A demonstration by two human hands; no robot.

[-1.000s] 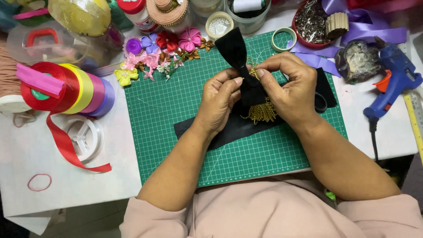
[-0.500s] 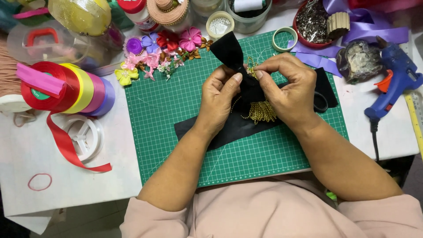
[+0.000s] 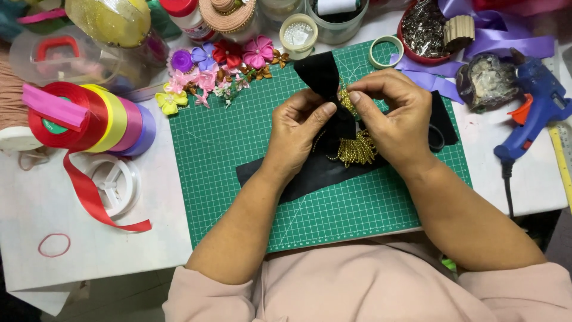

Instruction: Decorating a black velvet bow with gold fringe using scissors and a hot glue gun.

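- My left hand (image 3: 298, 128) and right hand (image 3: 390, 116) pinch the gathered waist of a black velvet bow (image 3: 325, 80), thumb and forefinger of each closed tight on it, above the middle of the green gridded cutting mat (image 3: 238, 179).
- I judge the two-handed pinch keeps the folds bunched while a thin gold bead chain (image 3: 357, 149) sits at the waist; the chain's loose bundle hangs just below my fingers.
- The bow's free lobe points to the mat's far edge, and its long axis runs from near to far, tilted slightly left.
- A flat black fabric strip (image 3: 298, 176) lies under my wrists, running from the mat's left-centre up towards its right edge.
- Small fabric flowers in pink, purple, red and yellow (image 3: 214, 68) cluster at the mat's far left corner.
- Stacked ribbon spools in red, yellow, pink and purple (image 3: 98, 119) stand on the white table (image 3: 36, 203) off the mat's left edge.
- A blue glue gun (image 3: 533, 110) lies beyond the mat's right edge.
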